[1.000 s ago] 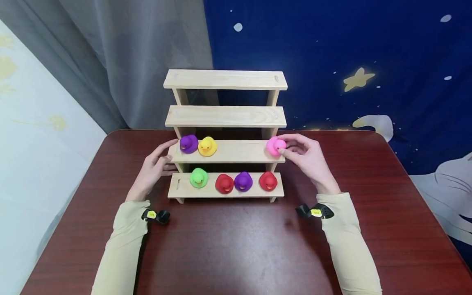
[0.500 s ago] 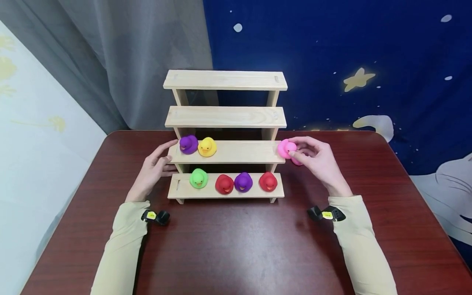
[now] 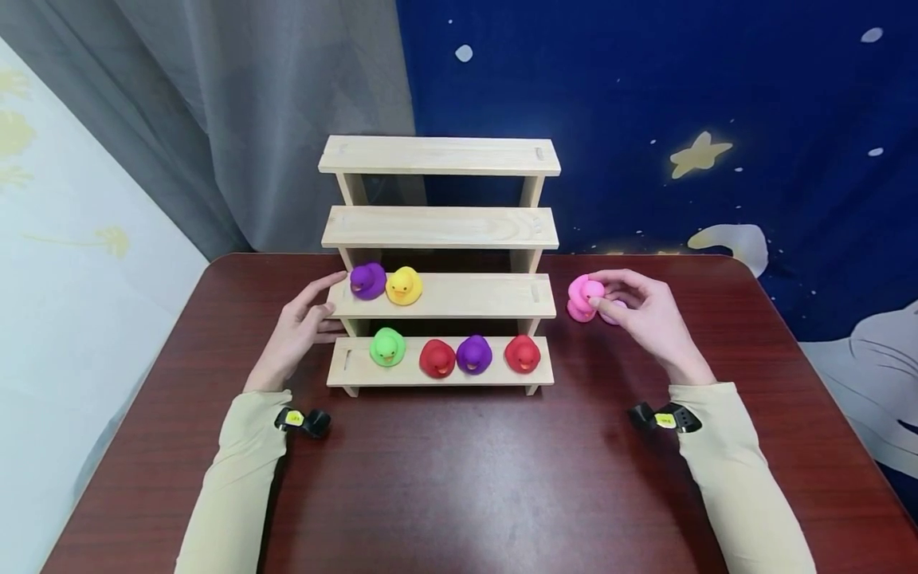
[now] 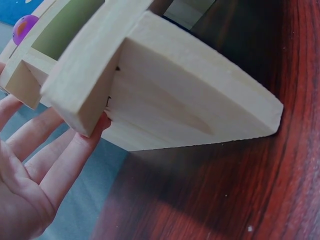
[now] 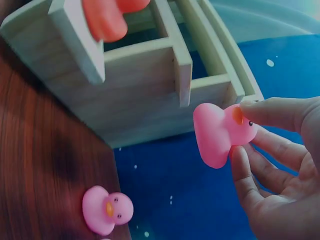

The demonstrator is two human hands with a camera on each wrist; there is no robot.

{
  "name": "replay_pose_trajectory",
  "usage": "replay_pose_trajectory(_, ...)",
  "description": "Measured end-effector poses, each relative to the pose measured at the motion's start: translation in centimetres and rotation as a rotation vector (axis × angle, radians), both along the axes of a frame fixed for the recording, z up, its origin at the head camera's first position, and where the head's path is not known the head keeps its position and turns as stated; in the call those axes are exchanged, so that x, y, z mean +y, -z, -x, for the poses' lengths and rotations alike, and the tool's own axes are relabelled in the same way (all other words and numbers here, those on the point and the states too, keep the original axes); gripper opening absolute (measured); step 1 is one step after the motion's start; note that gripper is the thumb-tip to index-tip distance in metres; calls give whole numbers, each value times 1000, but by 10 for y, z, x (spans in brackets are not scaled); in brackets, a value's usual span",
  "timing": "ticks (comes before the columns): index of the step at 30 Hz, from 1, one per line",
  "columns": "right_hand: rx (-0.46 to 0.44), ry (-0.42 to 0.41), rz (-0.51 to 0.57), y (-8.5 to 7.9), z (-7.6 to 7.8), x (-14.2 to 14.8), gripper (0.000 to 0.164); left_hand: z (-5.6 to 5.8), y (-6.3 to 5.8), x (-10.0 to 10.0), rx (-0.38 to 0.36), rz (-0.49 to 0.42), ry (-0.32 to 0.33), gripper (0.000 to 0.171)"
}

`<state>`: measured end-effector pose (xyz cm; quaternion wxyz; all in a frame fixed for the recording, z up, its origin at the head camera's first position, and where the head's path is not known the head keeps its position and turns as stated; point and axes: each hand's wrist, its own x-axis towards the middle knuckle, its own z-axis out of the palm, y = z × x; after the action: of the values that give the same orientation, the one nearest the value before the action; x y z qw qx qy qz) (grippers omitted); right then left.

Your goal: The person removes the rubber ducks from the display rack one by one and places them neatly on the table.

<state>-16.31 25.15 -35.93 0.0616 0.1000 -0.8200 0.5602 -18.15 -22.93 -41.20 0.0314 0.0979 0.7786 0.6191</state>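
In the head view my right hand [image 3: 641, 323] pinches a pink rubber duck [image 5: 215, 135] by its head, beside the right end of a stepped wooden shelf [image 3: 473, 296]. Two more pink ducks lie on the table under that hand; one pink duck [image 5: 101, 210] shows well in the right wrist view. My left hand [image 3: 297, 327] rests its nearly straight fingers against the shelf's left end, fingertips at the board edges. A purple duck [image 3: 368, 281] and a yellow duck [image 3: 404, 285] sit on the second step from the bottom, near those fingers.
The lowest step carries a green duck [image 3: 387, 347], a red duck [image 3: 437, 359], a purple duck [image 3: 474, 355] and another red duck [image 3: 522, 354]. The dark red table [image 3: 459, 478] reaches back to a grey curtain [image 3: 287, 119] and a blue star-patterned backdrop [image 3: 610, 119].
My right hand has carried the pink duck rightward, off the right end of the second step and out past the shelf. The left hand stays where it was.
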Motion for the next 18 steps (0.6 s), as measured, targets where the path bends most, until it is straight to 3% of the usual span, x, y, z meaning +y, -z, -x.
replay_pose_trajectory(18,12,28,-176,13,6,24,33,1,-1,-4,-8,-31,49,48)
